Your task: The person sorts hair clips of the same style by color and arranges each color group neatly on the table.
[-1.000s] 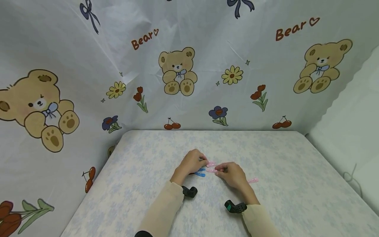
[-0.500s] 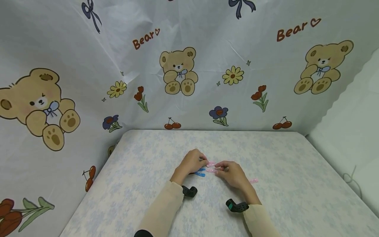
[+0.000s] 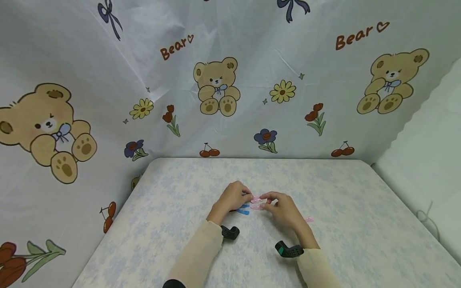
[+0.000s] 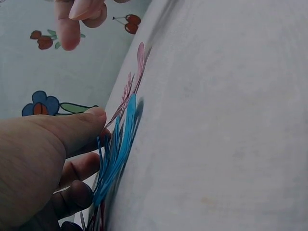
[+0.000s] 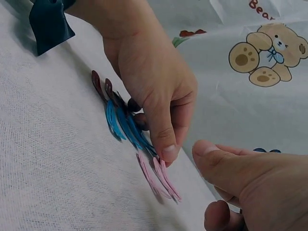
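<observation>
Two pink hair clips [image 3: 256, 207] lie side by side on the table, right of several blue hair clips [image 3: 243, 212]. My left hand [image 3: 233, 197] reaches over the blue clips, and its thumb and forefinger pinch the end of a pink clip [image 5: 163, 175]. My right hand [image 3: 283, 209] is at the other side of the pink clips, thumb and forefinger spread apart with nothing between them. In the right wrist view, that hand [image 5: 260, 185] is beside the pink clips, clear of them. Dark red hair clips [image 5: 96, 83] lie beyond the blue ones, mostly hidden by the left hand in the head view.
Another pink hair clip [image 3: 309, 219] lies right of the right wrist, partly covered by it. The pale patterned table [image 3: 360, 224] meets a bear-print curtain [image 3: 252, 120] at the back and left. A thin cord [image 3: 430, 216] hangs by the right edge.
The right thumb and forefinger have come off the nearer pink clip and spread apart, the forefinger rising toward the farther clip. The left hand stays put.
</observation>
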A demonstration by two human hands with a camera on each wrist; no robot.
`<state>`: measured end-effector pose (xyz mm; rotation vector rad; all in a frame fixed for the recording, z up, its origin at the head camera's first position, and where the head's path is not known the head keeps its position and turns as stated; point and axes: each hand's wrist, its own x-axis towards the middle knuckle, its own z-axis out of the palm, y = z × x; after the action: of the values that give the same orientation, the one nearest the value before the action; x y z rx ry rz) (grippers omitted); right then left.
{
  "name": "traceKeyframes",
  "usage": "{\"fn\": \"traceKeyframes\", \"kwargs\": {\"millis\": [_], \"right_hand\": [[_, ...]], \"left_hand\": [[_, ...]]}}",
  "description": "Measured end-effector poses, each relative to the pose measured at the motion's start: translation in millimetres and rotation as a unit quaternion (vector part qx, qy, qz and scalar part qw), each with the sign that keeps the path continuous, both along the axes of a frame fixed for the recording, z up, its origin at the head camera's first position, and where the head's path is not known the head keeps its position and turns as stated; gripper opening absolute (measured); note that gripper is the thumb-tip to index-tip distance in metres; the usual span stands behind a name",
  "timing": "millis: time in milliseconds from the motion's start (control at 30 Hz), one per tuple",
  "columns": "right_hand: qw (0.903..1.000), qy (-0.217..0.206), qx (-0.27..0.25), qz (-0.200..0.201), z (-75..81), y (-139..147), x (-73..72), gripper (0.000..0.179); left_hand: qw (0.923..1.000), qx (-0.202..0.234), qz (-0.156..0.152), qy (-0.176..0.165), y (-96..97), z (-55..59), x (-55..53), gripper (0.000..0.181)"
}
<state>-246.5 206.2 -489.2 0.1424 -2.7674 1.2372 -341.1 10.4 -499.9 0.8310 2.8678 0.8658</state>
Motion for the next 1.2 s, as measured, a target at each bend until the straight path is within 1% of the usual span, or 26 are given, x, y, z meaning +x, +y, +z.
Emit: {"fn": "traceKeyframes", "kwargs": {"millis": [167,333,567,733,900,1033,1200], "right_hand": [[0.9999,-0.001,-0.006,-0.009,7.2,1.6,3.3,0.021],[0.9998,0.004,-0.012,-0.015,9.2,5.1,8.0,0.023],[0.9996,0.010,-0.003,-0.025,19.3,12.8,16.9,0.026],[0.9991,0.022,0.010,-0.036,26.0,26.4,23.5,0.023],[0.9973,0.047,0.041,-0.041,28.9,42.8,31.3,0.021],[0.9956,0.050,0.063,-0.047,30.2,54.3,37.1,0.022],[0.9967,0.043,0.051,-0.046,35.8,68.0,45.9,0.026]], "left_hand": [[1.0000,0.005,0.004,-0.002,-1.5,-0.6,-0.8,0.013],[0.9998,0.006,0.005,-0.018,-1.0,-2.8,0.3,0.015],[0.9999,0.003,0.006,-0.009,-0.6,-2.5,1.7,0.014],[1.0000,0.000,0.001,0.001,-0.7,-2.7,1.6,0.014],[1.0000,0.003,-0.004,0.007,0.0,-2.0,2.3,0.014],[0.9999,0.005,-0.007,0.006,0.3,-1.4,2.5,0.014],[0.9999,0.004,-0.005,0.011,0.2,-1.2,1.9,0.014]]}}
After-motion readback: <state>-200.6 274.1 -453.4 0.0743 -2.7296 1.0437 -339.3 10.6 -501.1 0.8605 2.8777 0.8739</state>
